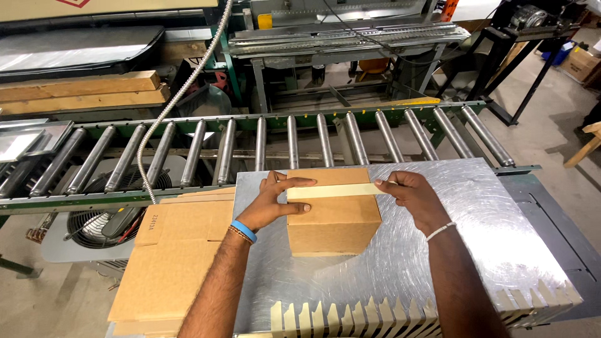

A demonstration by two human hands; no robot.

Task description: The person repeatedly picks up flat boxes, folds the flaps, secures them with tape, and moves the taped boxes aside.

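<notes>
1. Left hand (270,201) is gripping the left top edge of the cardboard box (334,218), thumb lying on top, fingers curled over the side, pressing one end of the tape strip (335,191).
2. Right hand (414,197) is pinching the right end of the tape strip, fingers closed on it, at the box's upper right corner.
3. Tape strip is lying pale across the box top, left to right.
4. Box is sitting centre frame on the metal table (488,219).
5. Flat cardboard sheets (172,256) are stacking at lower left, just beside the table.
6. Cut tape pieces (350,313) are hanging along the table's bottom edge.
7. Roller conveyor (294,141) is running across the upper frame behind the box.
8. Fan (100,216) is sitting under the conveyor, left.
</notes>
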